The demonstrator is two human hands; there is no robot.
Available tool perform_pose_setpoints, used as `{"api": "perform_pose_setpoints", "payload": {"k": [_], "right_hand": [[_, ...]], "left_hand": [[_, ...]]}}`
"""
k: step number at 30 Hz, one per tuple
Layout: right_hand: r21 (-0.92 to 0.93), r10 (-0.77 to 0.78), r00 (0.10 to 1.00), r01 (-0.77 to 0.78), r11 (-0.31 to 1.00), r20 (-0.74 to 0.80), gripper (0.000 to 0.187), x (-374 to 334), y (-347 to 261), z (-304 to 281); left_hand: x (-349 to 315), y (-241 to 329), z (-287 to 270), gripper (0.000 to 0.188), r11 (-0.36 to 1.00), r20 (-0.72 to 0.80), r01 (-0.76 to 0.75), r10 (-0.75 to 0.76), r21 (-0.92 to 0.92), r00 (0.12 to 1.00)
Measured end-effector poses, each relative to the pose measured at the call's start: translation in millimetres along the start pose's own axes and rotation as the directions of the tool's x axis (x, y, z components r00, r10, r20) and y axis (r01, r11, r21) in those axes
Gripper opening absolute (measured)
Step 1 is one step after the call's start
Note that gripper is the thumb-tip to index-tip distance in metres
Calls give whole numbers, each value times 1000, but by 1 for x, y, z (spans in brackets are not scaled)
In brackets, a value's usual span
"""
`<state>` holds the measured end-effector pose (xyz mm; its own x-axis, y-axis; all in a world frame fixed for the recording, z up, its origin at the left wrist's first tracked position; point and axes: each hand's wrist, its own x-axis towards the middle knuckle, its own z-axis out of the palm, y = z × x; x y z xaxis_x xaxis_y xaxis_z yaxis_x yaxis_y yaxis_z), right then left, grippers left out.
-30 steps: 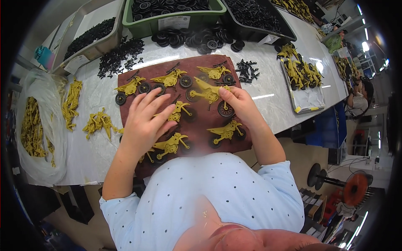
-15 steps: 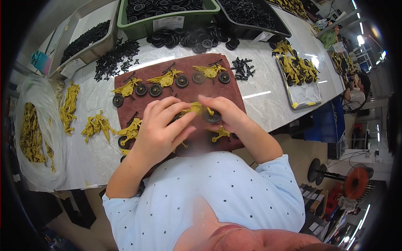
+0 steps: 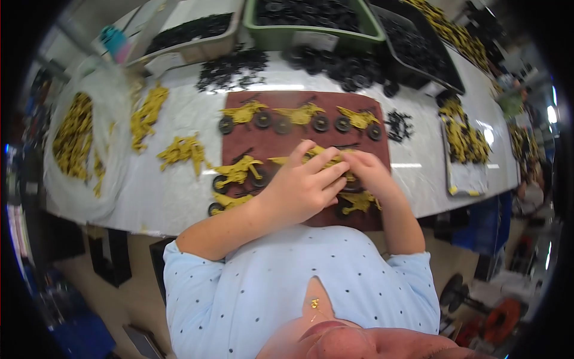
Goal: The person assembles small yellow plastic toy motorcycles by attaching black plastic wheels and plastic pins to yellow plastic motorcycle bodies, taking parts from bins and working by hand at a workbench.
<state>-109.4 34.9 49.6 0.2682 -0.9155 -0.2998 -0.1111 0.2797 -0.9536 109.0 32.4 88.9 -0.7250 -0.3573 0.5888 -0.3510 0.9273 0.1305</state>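
Your left hand [image 3: 299, 188] and right hand [image 3: 372, 173] curl over a yellow bike [image 3: 278, 160], grip unclear; the far green bin [image 3: 272, 33] bears a blurred label [image 3: 315, 40].

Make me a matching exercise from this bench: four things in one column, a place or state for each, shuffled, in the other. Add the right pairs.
Things
1. Partly hidden yellow toy motorcycle
2. Maroon cloth
3. Green bin
4. Clear plastic bag

Places or states
A. Near the bench's left end, with yellow parts inside
B. Spread under the other toy motorcycles
C. Between the left hand and right hand
D. On the far side, full of black wheels

Pairs: 1-C, 2-B, 3-D, 4-A
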Motion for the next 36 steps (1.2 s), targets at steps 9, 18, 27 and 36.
{"api": "perform_pose_setpoints", "payload": {"k": [9,18,27,36], "right_hand": [[-572,154,988,-133,809,-12,48,7,11,-81],[-889,-125,926,-293,353,-355,46,7,-55,-22],[-668,-323,943,288,686,74,32,87,-93,73],[-828,-510,839,417,375,191,40,156,-41,109]], "left_hand": [[-125,-85,-74,48,569,-160,657,-684,495,712],[-200,-123,-119,55,318,122,923,-947,215,298],[-107,-123,-105,36,822,26,500,-526,273,850],[-84,-155,-25,27,891,132,435,-451,132,883]]}}
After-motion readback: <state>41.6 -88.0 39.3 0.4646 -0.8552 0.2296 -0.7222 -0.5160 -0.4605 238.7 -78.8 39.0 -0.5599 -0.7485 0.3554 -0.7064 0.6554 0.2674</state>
